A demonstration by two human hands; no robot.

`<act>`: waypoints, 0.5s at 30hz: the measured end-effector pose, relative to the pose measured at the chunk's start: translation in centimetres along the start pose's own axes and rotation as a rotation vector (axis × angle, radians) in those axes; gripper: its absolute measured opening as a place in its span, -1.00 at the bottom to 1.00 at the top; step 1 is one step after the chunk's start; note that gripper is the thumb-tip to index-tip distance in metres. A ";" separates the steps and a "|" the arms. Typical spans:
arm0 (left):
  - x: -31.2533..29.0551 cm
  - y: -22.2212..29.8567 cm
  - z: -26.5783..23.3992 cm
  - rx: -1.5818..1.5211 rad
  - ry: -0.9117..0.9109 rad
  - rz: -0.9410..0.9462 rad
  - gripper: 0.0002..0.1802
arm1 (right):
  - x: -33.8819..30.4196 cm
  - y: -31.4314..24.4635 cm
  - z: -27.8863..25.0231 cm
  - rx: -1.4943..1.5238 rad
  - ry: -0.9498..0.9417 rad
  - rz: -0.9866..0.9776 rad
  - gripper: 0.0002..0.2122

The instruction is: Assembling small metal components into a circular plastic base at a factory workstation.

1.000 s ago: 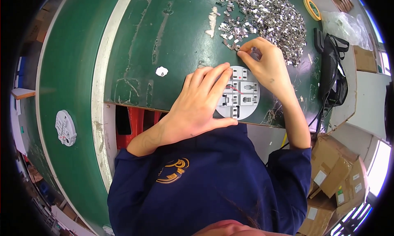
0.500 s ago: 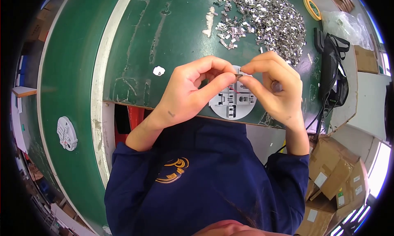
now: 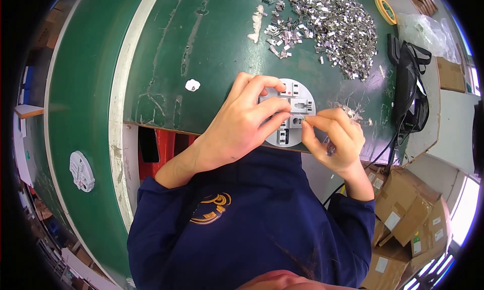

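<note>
A round light-grey plastic base (image 3: pixel 308 96) with raised compartments lies on the green table in front of me. My left hand (image 3: pixel 247 118) reaches over its left side, curled fingers pressing on the top and steadying it. At the base's right side, the thumb and forefinger of my right hand (image 3: pixel 337 139) are pinched at a slotted compartment. What sits between those fingertips is tiny and mostly hidden; it looks like a small metal piece. Another shiny bit (image 3: pixel 330 149) shows in the curl of the right hand.
A large heap of small metal clips (image 3: pixel 338 28) covers the far right of the table. Nearby are a yellow tape roll (image 3: pixel 385 11), a black bag (image 3: pixel 408 88) and a white scrap (image 3: pixel 192 85). Another grey base (image 3: pixel 81 171) lies on the left green surface. Cardboard boxes (image 3: pixel 403 199) stand lower right.
My hands were together above the base, fingertips meeting on a small dark piece. They have parted: the left has settled onto the base, the right has come down to its right side.
</note>
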State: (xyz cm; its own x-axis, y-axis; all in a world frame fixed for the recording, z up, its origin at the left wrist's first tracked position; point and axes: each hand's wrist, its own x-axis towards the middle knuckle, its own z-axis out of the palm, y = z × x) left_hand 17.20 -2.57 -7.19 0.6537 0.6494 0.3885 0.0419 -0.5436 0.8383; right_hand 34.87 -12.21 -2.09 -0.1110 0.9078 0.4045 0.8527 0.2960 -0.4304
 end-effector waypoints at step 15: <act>-0.1 -0.3 0.1 0.014 0.003 0.012 -0.78 | -0.4 -0.3 1.5 -0.158 0.099 -0.098 -0.81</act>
State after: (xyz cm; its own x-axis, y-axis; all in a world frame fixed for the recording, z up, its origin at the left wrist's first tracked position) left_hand 17.25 -2.55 -7.49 0.6516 0.6447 0.3996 0.0450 -0.5587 0.8281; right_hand 33.95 -12.20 -3.31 -0.1526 0.8410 0.5191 0.9107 0.3237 -0.2567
